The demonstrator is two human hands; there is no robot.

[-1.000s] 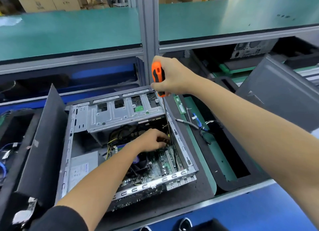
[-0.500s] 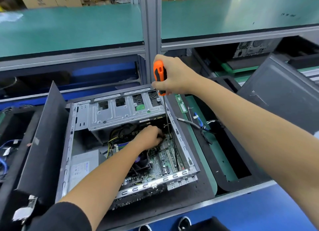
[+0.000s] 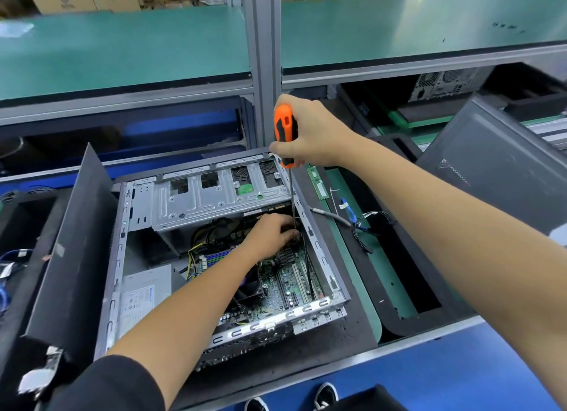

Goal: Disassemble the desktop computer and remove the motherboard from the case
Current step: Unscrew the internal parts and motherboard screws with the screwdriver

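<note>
An open desktop case point(image 3: 319, 245) lies on its side on a dark mat in the middle of the bench. The green motherboard point(image 3: 288, 284) sits in its bottom, with a black fan beside my left forearm. My right hand point(image 3: 313, 134) grips the orange-and-black handle of a screwdriver point(image 3: 285, 131) above the case's far right corner. Its long shaft runs straight down into the case. My left hand point(image 3: 271, 229) reaches inside, fingers curled round the shaft's lower end. The tip and whatever it meets are hidden.
A silver drive cage point(image 3: 221, 192) spans the case's far side, with a grey power supply point(image 3: 144, 294) at the near left. Black side panels lean at left point(image 3: 73, 241) and right point(image 3: 497, 171). A memory stick point(image 3: 317, 183) and loose cables point(image 3: 362, 223) lie on the green mat.
Both hands stay almost where they were. My left hand's fingers have drawn a little closer round the screwdriver shaft, and my head has shifted slightly.
</note>
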